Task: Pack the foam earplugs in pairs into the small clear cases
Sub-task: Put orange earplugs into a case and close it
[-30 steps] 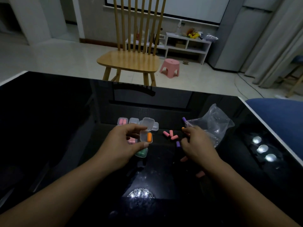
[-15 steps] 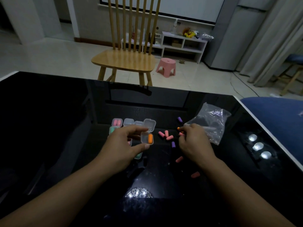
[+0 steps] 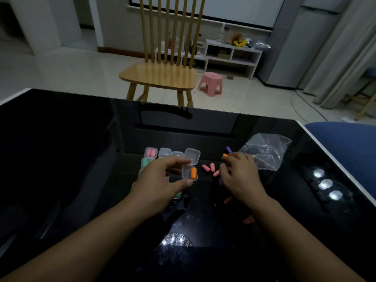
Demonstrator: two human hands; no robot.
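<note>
Left hand (image 3: 162, 180) pinching open clear case (image 3: 189, 173) with one orange earplug (image 3: 193, 173) inside; right hand (image 3: 239, 176), just beside, fingertips closed on second orange earplug (image 3: 224, 155) above counter (image 3: 61, 159). Pair half packed; next, probably carry across, drop in, shut lid.

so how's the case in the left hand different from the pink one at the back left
The held case is open, lid up, gripped by the left hand; the pink-filled case sits on the table, seemingly shut. The held case shows one orange earplug; the pink-filled case holds a pair. Both are small, clear and square.
</note>
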